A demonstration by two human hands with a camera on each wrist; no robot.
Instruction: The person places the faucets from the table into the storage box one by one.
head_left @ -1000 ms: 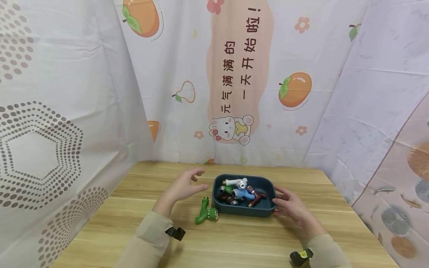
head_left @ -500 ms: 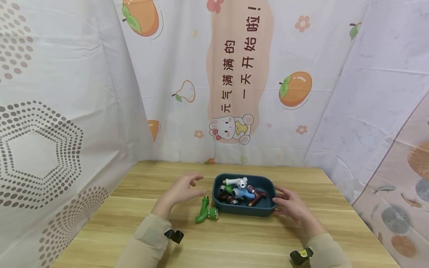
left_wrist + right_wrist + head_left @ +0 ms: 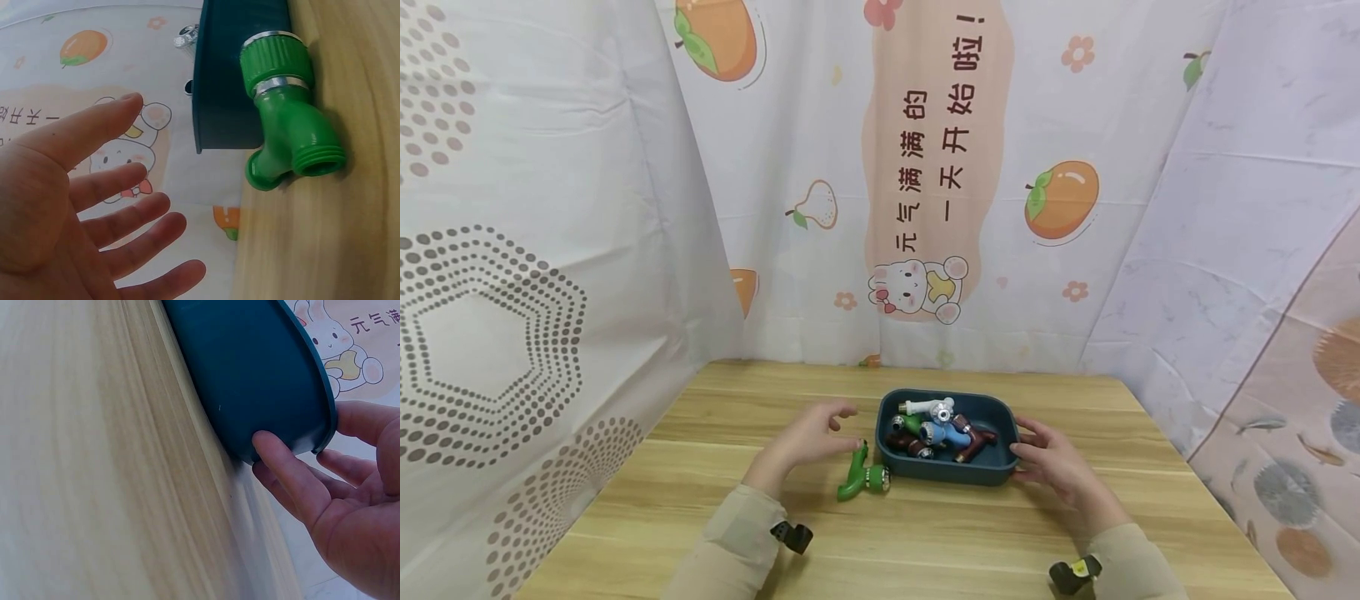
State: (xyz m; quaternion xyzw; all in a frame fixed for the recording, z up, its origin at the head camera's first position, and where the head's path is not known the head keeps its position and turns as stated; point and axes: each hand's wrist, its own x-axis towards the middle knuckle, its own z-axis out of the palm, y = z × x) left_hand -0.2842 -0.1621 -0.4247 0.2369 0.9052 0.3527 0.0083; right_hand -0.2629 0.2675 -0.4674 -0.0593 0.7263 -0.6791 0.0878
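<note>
My left hand [image 3: 805, 439] hovers beside a green faucet [image 3: 856, 477] on the table, its thumb tip overlapping the faucet's upper end in the head view. Seen from the left wrist, the fingers [image 3: 134, 215] are spread and hold nothing, apart from the faucet. A dark teal plastic bin [image 3: 947, 472] stands to the faucet's right. At the bin's right end is my right hand [image 3: 1056, 467], thumb over the rim and fingertips [image 3: 269, 445] against the outer wall. Inside lie a white faucet [image 3: 928, 408], a blue faucet [image 3: 946, 435], dark red faucets [image 3: 976, 442] and another green one.
The wooden table [image 3: 925, 542] runs back to a white printed curtain [image 3: 820, 275]. More printed cloth [image 3: 550, 292] hangs along the left side, and another sheet [image 3: 1225, 333] along the right. Both wrists wear small black cameras [image 3: 792, 536].
My left hand has come down slightly toward the green faucet, and its thumb tip now overlaps the faucet's end. My right hand and the bin have stayed in place.
</note>
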